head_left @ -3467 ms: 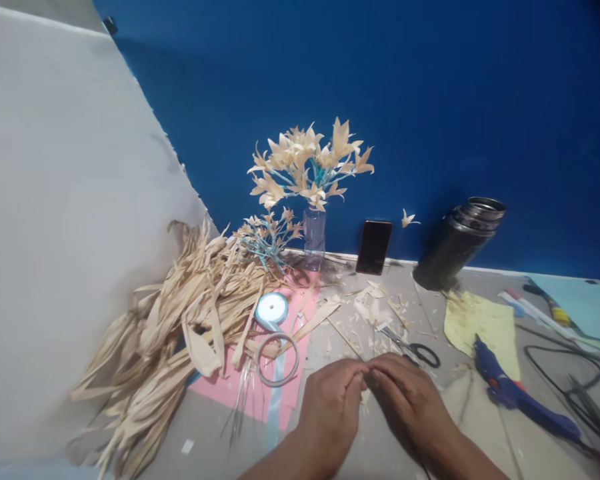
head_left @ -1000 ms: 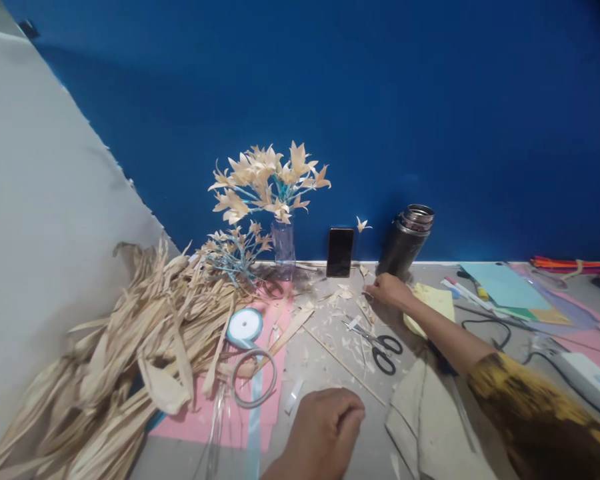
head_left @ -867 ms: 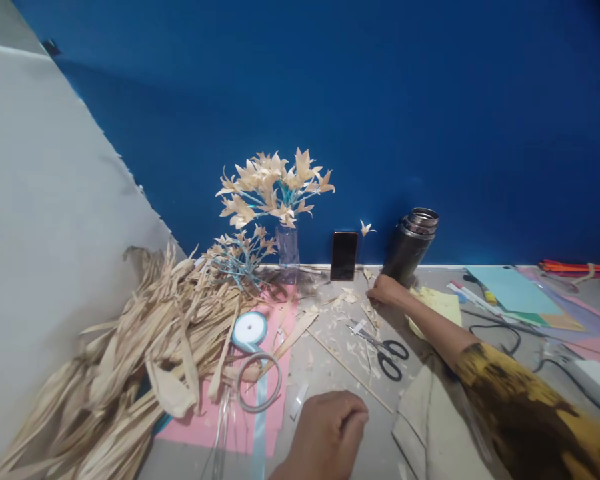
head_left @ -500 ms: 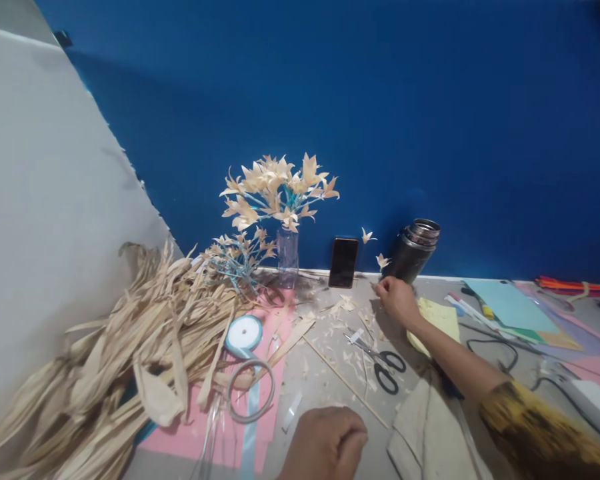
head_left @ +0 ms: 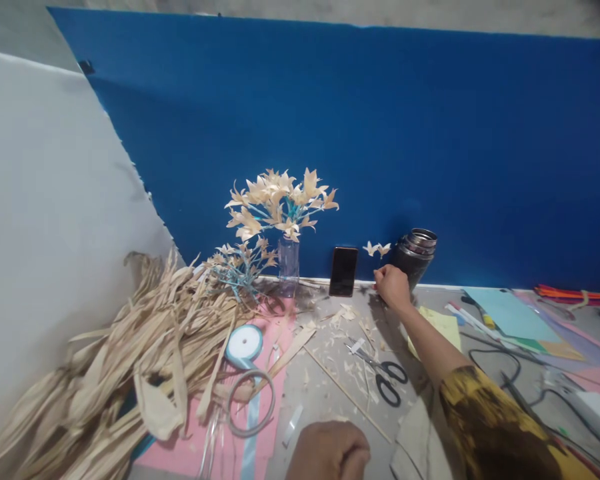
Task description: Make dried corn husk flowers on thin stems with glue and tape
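My right hand [head_left: 393, 285] reaches to the foot of the blue wall, between the phone [head_left: 343, 271] and the dark steel flask [head_left: 414, 257]. Its fingers pinch the thin stem of a small straw flower [head_left: 383, 249], held upright beside a second small straw flower [head_left: 370, 248] that stands against the wall. My left hand [head_left: 330, 453] rests as a closed fist at the bottom edge of the view, with nothing visible in it. A clear vase [head_left: 289, 263] holds a bunch of straw flowers [head_left: 280, 200] on blue stems left of the phone.
A big heap of dried husk strips [head_left: 130, 353] fills the left. Nearby lie a ribbon spool [head_left: 244, 343], a wire ring [head_left: 247, 412], pink paper [head_left: 220, 447], black scissors [head_left: 385, 383], straw scraps, yellow paper [head_left: 443, 327], coloured sheets [head_left: 510, 313] and cables [head_left: 500, 363].
My hands were together near the front; since then my right hand has reached to the back wall and lifted the small flower up beside the other one. My left fist stayed low.
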Demonstrator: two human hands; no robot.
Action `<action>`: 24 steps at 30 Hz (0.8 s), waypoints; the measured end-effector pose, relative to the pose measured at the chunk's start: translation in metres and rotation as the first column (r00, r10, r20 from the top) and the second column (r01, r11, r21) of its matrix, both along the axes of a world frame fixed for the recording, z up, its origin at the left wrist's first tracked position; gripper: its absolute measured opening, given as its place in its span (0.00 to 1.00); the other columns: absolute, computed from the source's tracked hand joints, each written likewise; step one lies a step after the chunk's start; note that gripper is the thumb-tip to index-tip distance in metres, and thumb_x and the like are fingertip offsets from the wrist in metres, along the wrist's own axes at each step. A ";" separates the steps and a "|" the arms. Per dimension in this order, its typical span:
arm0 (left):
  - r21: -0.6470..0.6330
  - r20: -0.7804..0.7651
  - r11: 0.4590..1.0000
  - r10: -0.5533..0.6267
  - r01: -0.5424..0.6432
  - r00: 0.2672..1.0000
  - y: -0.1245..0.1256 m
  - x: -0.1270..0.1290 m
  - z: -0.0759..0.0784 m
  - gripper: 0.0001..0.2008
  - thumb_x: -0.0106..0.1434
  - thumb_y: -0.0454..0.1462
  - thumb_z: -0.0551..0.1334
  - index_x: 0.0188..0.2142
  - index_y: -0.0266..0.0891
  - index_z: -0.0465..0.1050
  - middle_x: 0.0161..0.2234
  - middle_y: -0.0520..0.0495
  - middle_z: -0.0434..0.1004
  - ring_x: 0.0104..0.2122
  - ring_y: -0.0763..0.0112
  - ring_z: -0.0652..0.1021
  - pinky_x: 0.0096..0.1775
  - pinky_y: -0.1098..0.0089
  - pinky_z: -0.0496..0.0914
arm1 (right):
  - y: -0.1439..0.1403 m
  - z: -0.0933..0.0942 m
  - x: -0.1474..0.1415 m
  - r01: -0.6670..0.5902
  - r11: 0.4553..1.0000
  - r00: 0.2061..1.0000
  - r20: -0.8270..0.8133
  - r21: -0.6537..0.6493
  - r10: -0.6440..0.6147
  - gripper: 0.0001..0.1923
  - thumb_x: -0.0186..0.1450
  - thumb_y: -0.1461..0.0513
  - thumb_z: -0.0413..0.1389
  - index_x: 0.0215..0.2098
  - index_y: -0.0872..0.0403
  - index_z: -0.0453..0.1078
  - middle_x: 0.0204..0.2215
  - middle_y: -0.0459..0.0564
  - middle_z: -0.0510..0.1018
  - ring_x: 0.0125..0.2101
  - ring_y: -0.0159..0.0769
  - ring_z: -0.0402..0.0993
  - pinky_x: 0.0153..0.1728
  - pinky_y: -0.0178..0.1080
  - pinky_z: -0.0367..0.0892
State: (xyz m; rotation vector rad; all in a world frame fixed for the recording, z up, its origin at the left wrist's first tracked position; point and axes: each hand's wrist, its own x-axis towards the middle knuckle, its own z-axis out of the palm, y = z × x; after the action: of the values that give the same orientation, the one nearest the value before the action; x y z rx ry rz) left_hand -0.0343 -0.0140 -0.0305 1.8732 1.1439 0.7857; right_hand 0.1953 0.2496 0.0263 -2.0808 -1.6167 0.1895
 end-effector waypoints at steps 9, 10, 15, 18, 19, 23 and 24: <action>-0.019 -0.042 1.000 -0.015 0.014 0.999 0.001 0.002 -0.005 0.09 0.55 0.30 0.63 0.30 0.43 0.82 0.28 0.50 0.85 0.28 0.69 0.80 0.38 0.75 0.71 | 0.009 -0.014 -0.004 -0.010 0.998 0.996 -0.087 -0.060 0.004 0.18 0.72 0.55 0.59 0.57 0.54 0.71 0.54 0.54 0.77 0.47 0.42 0.78 0.47 0.49 0.77; -0.016 -0.044 1.000 -0.023 0.023 0.999 0.001 0.001 -0.006 0.09 0.55 0.30 0.63 0.30 0.43 0.82 0.28 0.50 0.85 0.29 0.69 0.80 0.37 0.75 0.71 | 0.010 -0.014 -0.005 -0.008 0.998 0.996 -0.088 -0.054 0.003 0.19 0.72 0.55 0.59 0.58 0.54 0.71 0.54 0.55 0.77 0.48 0.42 0.78 0.47 0.49 0.76; -0.015 -0.051 0.997 -0.079 0.078 0.996 0.004 0.001 -0.014 0.08 0.56 0.30 0.63 0.31 0.42 0.82 0.29 0.49 0.85 0.29 0.69 0.81 0.37 0.76 0.71 | 0.017 -0.014 -0.011 -0.002 1.000 0.998 -0.065 -0.021 0.001 0.19 0.72 0.55 0.59 0.59 0.54 0.70 0.55 0.55 0.76 0.49 0.43 0.77 0.49 0.51 0.76; -0.013 -0.057 0.997 -0.083 0.082 0.995 0.005 0.000 -0.018 0.08 0.57 0.30 0.63 0.31 0.42 0.81 0.29 0.49 0.85 0.29 0.70 0.81 0.37 0.76 0.70 | 0.021 -0.012 -0.015 0.006 1.000 0.999 -0.048 -0.017 -0.007 0.20 0.72 0.55 0.59 0.59 0.54 0.70 0.55 0.55 0.76 0.49 0.44 0.77 0.49 0.51 0.76; -0.015 -0.064 0.996 -0.087 0.086 0.994 0.005 0.000 -0.019 0.08 0.58 0.30 0.63 0.31 0.42 0.81 0.29 0.49 0.85 0.29 0.70 0.80 0.36 0.76 0.70 | 0.021 -0.012 -0.017 0.011 1.000 0.999 -0.042 -0.019 -0.012 0.20 0.72 0.55 0.59 0.59 0.54 0.70 0.55 0.55 0.76 0.49 0.44 0.77 0.49 0.51 0.76; -0.020 -0.073 0.993 -0.122 0.120 0.990 0.007 0.001 -0.021 0.07 0.58 0.30 0.63 0.30 0.42 0.81 0.29 0.49 0.85 0.29 0.70 0.81 0.36 0.76 0.70 | 0.022 -0.012 -0.023 0.028 0.999 0.999 -0.016 -0.047 -0.029 0.20 0.72 0.55 0.59 0.59 0.54 0.70 0.55 0.55 0.76 0.49 0.44 0.77 0.49 0.51 0.76; -0.021 -0.071 0.992 -0.126 0.125 0.989 0.007 0.001 -0.020 0.08 0.57 0.29 0.63 0.30 0.42 0.81 0.29 0.49 0.85 0.29 0.70 0.81 0.36 0.76 0.70 | 0.021 -0.012 -0.025 0.028 0.998 1.000 -0.008 -0.058 -0.028 0.20 0.72 0.55 0.59 0.59 0.54 0.70 0.55 0.55 0.76 0.49 0.44 0.77 0.48 0.51 0.76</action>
State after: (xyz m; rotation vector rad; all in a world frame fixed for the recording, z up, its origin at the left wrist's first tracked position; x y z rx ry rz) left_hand -0.0330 -0.0074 -0.0508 1.9532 1.0613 0.6413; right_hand 0.1706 0.2710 0.0147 -2.1422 -1.5936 0.2384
